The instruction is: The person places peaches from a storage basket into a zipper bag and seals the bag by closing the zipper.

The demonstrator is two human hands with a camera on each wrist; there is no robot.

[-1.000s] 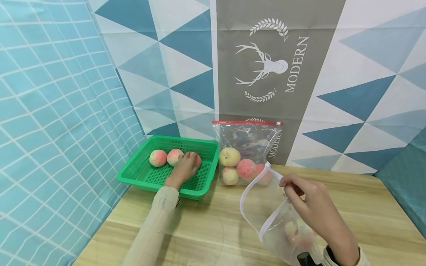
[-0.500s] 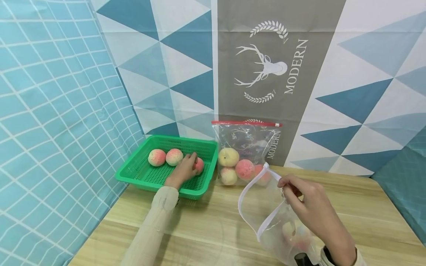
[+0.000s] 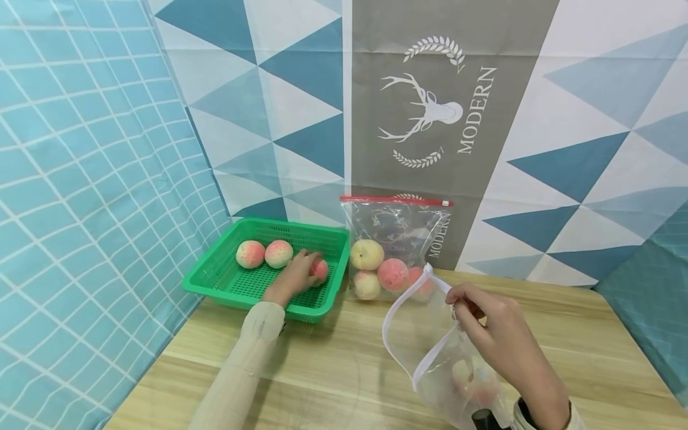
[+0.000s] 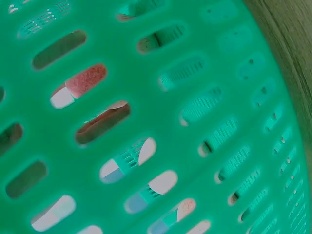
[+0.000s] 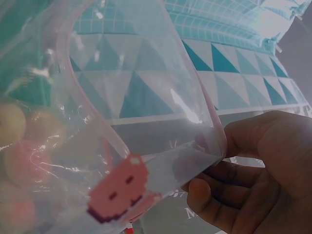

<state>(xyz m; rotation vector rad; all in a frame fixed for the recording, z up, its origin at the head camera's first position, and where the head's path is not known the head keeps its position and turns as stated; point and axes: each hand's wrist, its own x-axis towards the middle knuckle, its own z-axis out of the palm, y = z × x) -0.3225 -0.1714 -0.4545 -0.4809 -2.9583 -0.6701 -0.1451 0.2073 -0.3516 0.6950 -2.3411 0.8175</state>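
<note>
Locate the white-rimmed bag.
In the head view, the white-rimmed bag is at lower right, pinched by the right hand and partly in front of the red-topped bag.

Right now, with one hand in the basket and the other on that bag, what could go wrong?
The round peach may slip from the left hand and bump the other peaches in the green basket. The pale-rimmed bag, pinched at its rim by the right hand, could sag shut. It might also knock the red-topped bag behind it.
</note>
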